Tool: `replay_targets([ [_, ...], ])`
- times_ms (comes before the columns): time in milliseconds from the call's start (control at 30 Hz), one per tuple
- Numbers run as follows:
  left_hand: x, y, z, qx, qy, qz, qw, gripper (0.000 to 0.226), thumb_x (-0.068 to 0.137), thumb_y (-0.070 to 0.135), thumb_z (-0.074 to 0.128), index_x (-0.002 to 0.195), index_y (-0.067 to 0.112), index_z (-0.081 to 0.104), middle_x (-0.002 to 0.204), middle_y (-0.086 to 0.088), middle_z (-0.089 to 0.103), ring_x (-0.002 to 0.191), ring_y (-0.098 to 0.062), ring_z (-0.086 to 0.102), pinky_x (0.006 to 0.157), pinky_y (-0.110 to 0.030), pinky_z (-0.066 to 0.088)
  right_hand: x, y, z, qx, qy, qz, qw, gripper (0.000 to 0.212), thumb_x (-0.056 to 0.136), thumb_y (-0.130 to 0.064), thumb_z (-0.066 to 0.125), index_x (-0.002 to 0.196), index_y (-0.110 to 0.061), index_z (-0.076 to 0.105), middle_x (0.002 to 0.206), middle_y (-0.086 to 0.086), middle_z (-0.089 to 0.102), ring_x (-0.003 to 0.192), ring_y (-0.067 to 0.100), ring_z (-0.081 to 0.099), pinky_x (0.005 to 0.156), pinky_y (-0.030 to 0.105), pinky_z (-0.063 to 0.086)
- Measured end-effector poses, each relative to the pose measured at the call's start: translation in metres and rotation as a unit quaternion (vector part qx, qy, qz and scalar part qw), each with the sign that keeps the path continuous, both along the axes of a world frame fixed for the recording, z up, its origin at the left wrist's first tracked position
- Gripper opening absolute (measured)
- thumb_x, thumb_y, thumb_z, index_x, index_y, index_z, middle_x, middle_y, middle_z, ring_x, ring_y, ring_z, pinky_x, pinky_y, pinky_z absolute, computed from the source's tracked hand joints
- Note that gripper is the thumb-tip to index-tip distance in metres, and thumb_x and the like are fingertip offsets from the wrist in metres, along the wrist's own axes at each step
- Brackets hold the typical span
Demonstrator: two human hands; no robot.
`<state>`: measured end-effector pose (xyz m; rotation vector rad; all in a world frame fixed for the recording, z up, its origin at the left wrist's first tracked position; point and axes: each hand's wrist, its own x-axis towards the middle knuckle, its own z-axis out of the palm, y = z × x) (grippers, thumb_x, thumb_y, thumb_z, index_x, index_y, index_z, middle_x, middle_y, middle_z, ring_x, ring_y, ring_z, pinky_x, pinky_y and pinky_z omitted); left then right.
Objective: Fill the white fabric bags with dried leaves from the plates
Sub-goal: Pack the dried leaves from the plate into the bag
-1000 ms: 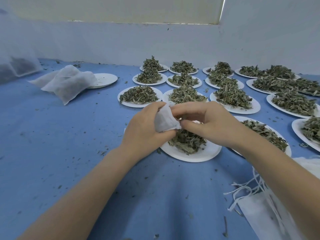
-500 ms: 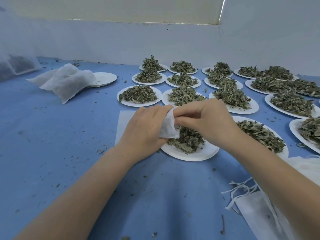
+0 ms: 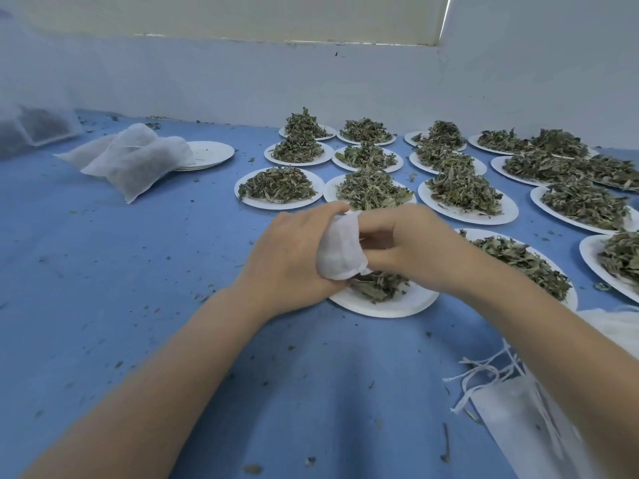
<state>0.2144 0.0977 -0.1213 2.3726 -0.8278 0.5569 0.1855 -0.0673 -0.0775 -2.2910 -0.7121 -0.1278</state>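
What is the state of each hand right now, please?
Left hand: closed, gripping the white fabric bag over the near plate.
Right hand: closed, fingers pinching the same bag at its mouth.

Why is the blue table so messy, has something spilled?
Yes: small leaf crumbs lie scattered over the blue table, off the plates. At the right edge, bag strings lie tangled. Nothing looks broken.

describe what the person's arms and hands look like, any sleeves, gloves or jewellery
Both forearms are bare as far back as the frame shows, with no sleeve in view. The left hand and right hand wear no gloves. No ring, bracelet or watch shows on the visible fingers or wrists. The nails are too small to judge.
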Motion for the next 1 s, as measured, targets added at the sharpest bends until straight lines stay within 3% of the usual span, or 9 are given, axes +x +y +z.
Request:
replay_targets([
  [100, 0.004, 0.008, -0.001, 0.032, -0.014, 0.021, 0.999, 0.059, 0.066, 0.026, 0.069, 0.123, 0.021, 0.052, 0.107, 0.006, 0.063, 0.092, -0.021, 0.053, 0.069, -0.020, 0.026, -0.002, -0.008, 0.007, 0.092, 0.020, -0.005, 0.996, 0.018, 0.072, -0.006, 0.074, 0.082, -0.022, 0.073, 0.083, -0.003, 0.073, 0.078, 0.011, 0.069, 0.078, 0.023, 0.055],
  [200, 0.005, 0.016, -0.002, 0.054, -0.055, 0.043, 0.996, 0.060, 0.063, 0.015, 0.074, 0.119, 0.011, 0.056, 0.107, -0.005, 0.065, 0.090, -0.030, 0.056, 0.072, -0.021, 0.026, 0.000, -0.019, 0.010, 0.087, 0.001, -0.053, 0.995, 0.007, 0.069, -0.028, 0.078, 0.074, -0.028, 0.073, 0.076, -0.015, 0.071, 0.071, -0.001, 0.066, 0.069, 0.010, 0.049],
  [333, 0.009, 0.021, -0.004, 0.070, -0.060, 0.068, 0.993, 0.059, 0.063, 0.015, 0.075, 0.119, 0.012, 0.056, 0.107, -0.005, 0.065, 0.091, -0.033, 0.057, 0.077, -0.026, 0.030, 0.005, -0.035, 0.020, -0.165, 0.029, -0.132, 0.977, 0.054, 0.049, -0.081, 0.058, 0.084, -0.041, 0.066, 0.074, -0.021, 0.066, 0.072, -0.009, 0.059, 0.064, 0.015, 0.046],
  [400, 0.010, 0.022, -0.005, 0.079, -0.059, 0.073, 0.992, 0.058, 0.064, 0.017, 0.074, 0.119, 0.014, 0.056, 0.108, -0.004, 0.065, 0.093, -0.031, 0.056, 0.077, -0.023, 0.028, 0.006, -0.035, 0.020, -0.264, 0.099, -0.132, 0.950, 0.073, 0.039, -0.089, 0.051, 0.096, -0.044, 0.059, 0.082, -0.021, 0.062, 0.078, -0.008, 0.055, 0.065, 0.019, 0.043],
  [567, 0.009, 0.022, -0.006, 0.088, -0.069, 0.069, 0.991, 0.058, 0.064, 0.016, 0.075, 0.118, 0.012, 0.057, 0.106, -0.006, 0.065, 0.092, -0.031, 0.058, 0.078, -0.025, 0.028, 0.009, -0.021, -0.002, -0.354, 0.062, -0.117, 0.926, 0.056, 0.067, -0.069, 0.063, 0.108, -0.033, 0.054, 0.077, -0.018, 0.046, 0.069, -0.004, 0.041, 0.057, 0.023, 0.035],
  [667, 0.009, 0.022, -0.006, 0.082, -0.078, 0.076, 0.991, 0.058, 0.063, 0.015, 0.075, 0.118, 0.011, 0.057, 0.105, -0.006, 0.065, 0.092, -0.032, 0.057, 0.078, -0.026, 0.029, 0.010, -0.020, -0.006, -0.342, 0.041, -0.115, 0.932, 0.040, 0.078, -0.050, 0.065, 0.109, -0.026, 0.062, 0.080, -0.011, 0.056, 0.070, 0.001, 0.047, 0.058, 0.023, 0.041],
  [767, 0.009, 0.022, -0.006, 0.085, -0.085, 0.074, 0.990, 0.057, 0.064, 0.015, 0.075, 0.117, 0.010, 0.057, 0.104, -0.007, 0.065, 0.091, -0.032, 0.058, 0.079, -0.028, 0.031, 0.010, -0.024, 0.002, -0.295, 0.046, -0.097, 0.949, 0.030, 0.081, -0.039, 0.069, 0.091, -0.011, 0.069, 0.069, -0.001, 0.068, 0.059, -0.001, 0.060, 0.057, 0.016, 0.043],
  [867, 0.009, 0.022, -0.006, 0.085, -0.088, 0.081, 0.989, 0.058, 0.063, 0.014, 0.076, 0.117, 0.009, 0.057, 0.105, -0.009, 0.066, 0.091, -0.033, 0.059, 0.081, -0.032, 0.035, 0.009, -0.032, 0.014, -0.247, 0.051, -0.107, 0.962, 0.022, 0.081, -0.039, 0.069, 0.082, -0.017, 0.071, 0.057, -0.012, 0.067, 0.044, -0.005, 0.055, 0.048, 0.013, 0.040],
  [1000, 0.010, 0.021, -0.007, 0.094, -0.095, 0.086, 0.987, 0.058, 0.061, 0.009, 0.077, 0.115, 0.003, 0.058, 0.101, -0.013, 0.066, 0.087, -0.036, 0.061, 0.080, -0.039, 0.042, 0.007, -0.040, 0.026, -0.244, 0.005, -0.111, 0.963, 0.027, 0.088, -0.040, 0.055, 0.072, -0.019, 0.061, 0.059, -0.004, 0.065, 0.060, 0.008, 0.062, 0.060, 0.021, 0.047],
])
